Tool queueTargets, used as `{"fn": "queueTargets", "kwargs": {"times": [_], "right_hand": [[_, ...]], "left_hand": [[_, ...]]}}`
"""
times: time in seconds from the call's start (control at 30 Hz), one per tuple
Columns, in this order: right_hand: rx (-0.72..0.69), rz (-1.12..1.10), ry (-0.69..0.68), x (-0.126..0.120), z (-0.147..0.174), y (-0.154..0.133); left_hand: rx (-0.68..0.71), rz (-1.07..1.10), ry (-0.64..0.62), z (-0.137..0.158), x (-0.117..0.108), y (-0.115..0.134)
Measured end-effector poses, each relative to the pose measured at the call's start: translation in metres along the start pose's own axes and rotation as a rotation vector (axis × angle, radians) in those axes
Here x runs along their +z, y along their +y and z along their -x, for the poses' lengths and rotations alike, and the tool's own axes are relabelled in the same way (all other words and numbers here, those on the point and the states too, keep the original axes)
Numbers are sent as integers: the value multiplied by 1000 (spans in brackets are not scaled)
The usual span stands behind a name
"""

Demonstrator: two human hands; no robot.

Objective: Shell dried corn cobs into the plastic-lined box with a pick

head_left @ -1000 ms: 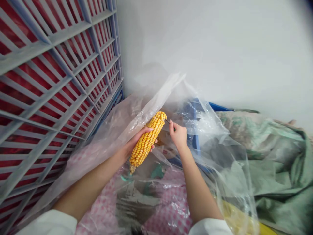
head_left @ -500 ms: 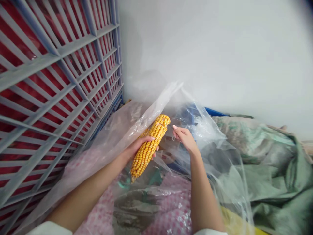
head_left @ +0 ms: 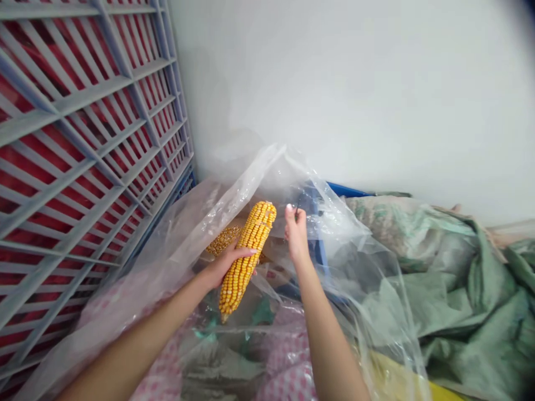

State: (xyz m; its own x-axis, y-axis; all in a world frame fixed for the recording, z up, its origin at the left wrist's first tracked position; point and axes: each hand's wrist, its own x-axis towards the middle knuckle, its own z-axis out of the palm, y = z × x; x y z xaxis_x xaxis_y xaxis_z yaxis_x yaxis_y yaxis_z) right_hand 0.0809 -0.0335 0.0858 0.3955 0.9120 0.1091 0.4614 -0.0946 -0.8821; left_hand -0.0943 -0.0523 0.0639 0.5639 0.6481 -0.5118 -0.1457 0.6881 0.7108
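Observation:
A yellow corn cob lies slanted in my left hand, thumb over its near face and fingers wrapped behind. Most kernels are still on it; a small gap shows near its thick upper end. My right hand is closed just right of the cob, apart from it, with a thin dark pointed tool pinched in the fingers. Most of that tool is hidden by the hand. Loose corn kernels lie behind my left hand, inside a clear plastic bag.
A grey slatted plastic crate with red contents rises on the left. A white wall closes off the back. Green and whitish sacks lie crumpled on the right. Part of a blue container shows beneath the plastic.
My right hand has pulled back from the cob's upper end and turned upward with the tool. The whole view has shifted slightly, uncovering more loose kernels behind my left hand.

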Motion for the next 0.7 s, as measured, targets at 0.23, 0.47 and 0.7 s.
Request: {"fn": "queueTargets", "kwargs": {"times": [0.23,0.47,0.7], "right_hand": [[197,-154,24,25,12,-18],[23,-128,-5,12,14,-17],[-64,-68,-26,8,11,-15]], "left_hand": [[-4,-54,-23,8,10,-9],[-61,-68,-92,16,15,-3],[-187,-17,-129,15,16,-2]]}}
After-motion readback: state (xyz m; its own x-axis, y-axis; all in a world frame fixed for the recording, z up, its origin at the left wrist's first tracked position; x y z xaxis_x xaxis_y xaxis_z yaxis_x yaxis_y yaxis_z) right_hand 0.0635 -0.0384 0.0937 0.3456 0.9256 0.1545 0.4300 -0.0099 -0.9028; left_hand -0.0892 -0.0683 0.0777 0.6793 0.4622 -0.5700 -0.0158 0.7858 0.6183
